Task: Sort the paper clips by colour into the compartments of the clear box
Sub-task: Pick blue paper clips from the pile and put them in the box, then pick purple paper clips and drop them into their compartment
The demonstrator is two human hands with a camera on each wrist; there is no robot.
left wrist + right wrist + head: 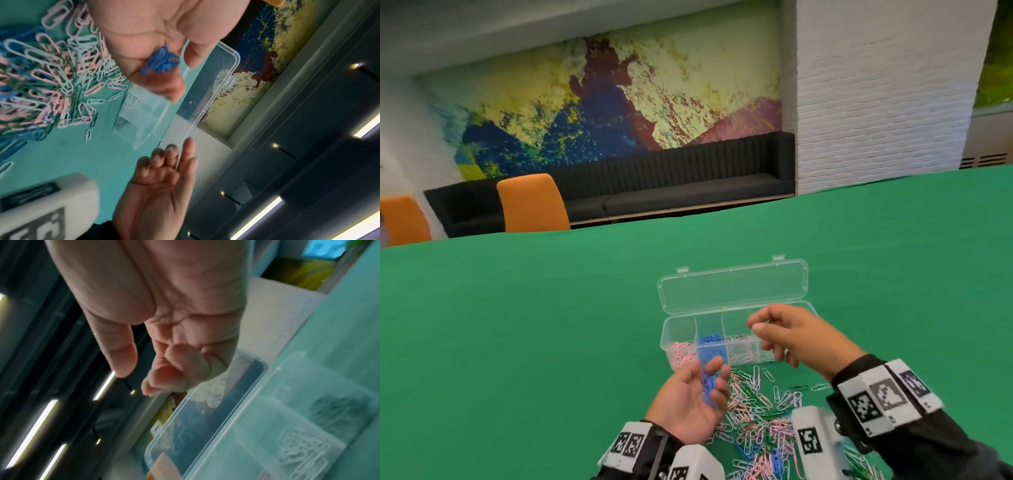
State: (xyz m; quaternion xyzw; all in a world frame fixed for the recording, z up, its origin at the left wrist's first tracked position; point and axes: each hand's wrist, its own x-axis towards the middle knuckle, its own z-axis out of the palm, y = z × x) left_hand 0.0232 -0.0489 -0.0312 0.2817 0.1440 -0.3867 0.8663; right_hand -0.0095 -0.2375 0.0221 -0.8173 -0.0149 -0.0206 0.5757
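Observation:
The clear box [677, 330] stands open on the green table, its lid [732, 287] folded back. Its compartments hold pink clips [683, 356], blue clips [710, 344] and white clips [743, 353]; a dark bunch [333, 405] lies in a further one. My left hand [714, 377] is palm up just in front of the box, its fingers curled round a bunch of blue paper clips [708, 387], also visible in the left wrist view [161, 61]. My right hand [763, 325] hovers over the box's right part, fingers loosely curled, with nothing visible in it [144, 369].
A mixed pile of pink, white, green and blue paper clips [756, 418] spreads on the green table [517, 342] between my wrists, in front of the box. Orange chairs [532, 202] and a dark bench [671, 185] stand beyond the table's far edge.

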